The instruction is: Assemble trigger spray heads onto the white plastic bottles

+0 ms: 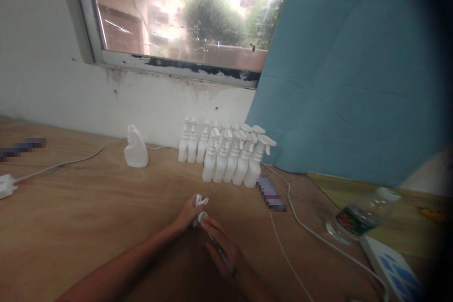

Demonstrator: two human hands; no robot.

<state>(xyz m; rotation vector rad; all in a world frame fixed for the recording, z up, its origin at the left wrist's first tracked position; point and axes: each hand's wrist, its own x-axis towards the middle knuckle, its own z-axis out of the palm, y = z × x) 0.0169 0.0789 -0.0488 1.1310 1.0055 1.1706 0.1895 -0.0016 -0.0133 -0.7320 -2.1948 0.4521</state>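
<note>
My left hand (pixel 187 214) is closed around a white trigger spray head (pixel 202 218), its round collar turned toward my right hand. My right hand (pixel 230 250) has its fingertips at that collar. A thin pale tube (pixel 222 254) runs between its fingers and thumb, roughly in line with the collar; blur hides whether the two are joined. Beyond my hands stands a cluster of white spray bottles (pixel 209 160), upright with trigger heads on. Farther left, a white bottle without a spray head (pixel 136 151) stands alone.
The wooden table (pixel 88 217) meets a white wall under a window. Right of the bottles lies a blurred-out purple object (pixel 271 193) with cables nearby. A clear plastic bottle (pixel 363 217) and a blue-and-white box (pixel 392 269) are at right. A white power strip (pixel 6 186) sits far left.
</note>
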